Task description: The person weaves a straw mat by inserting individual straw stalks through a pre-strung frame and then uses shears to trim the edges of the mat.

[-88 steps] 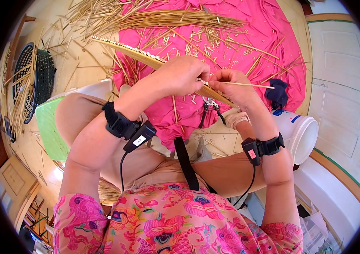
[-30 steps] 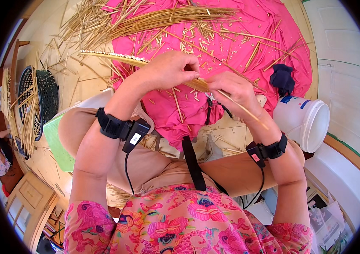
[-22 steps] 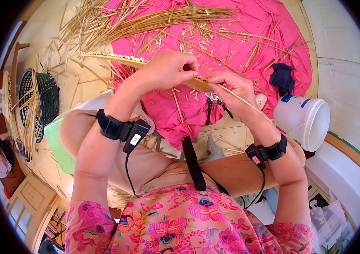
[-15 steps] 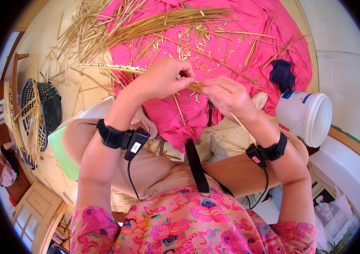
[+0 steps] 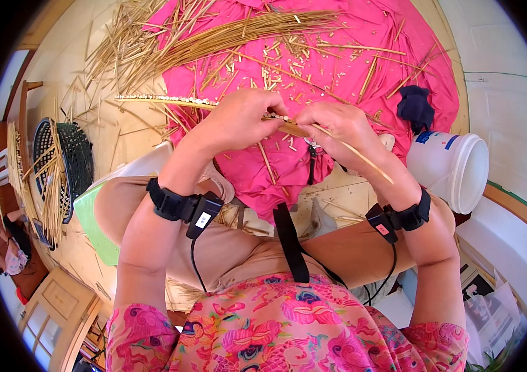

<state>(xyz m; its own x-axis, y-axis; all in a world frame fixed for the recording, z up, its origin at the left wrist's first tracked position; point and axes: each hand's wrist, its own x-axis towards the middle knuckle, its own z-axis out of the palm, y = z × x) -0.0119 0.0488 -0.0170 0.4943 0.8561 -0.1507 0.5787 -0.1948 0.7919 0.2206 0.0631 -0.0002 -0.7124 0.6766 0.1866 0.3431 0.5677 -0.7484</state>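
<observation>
white bucket [image 5: 446, 175] right of hands

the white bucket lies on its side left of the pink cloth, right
Not quite: the head view shows the white bucket lying on its side to the right of the pink cloth, by the right hand, not left of it.

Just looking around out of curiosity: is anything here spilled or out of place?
Yes: short straw bits litter the pink cloth, and loose stalks stray onto the bare floor. The white bucket lies tipped on its side.
</observation>
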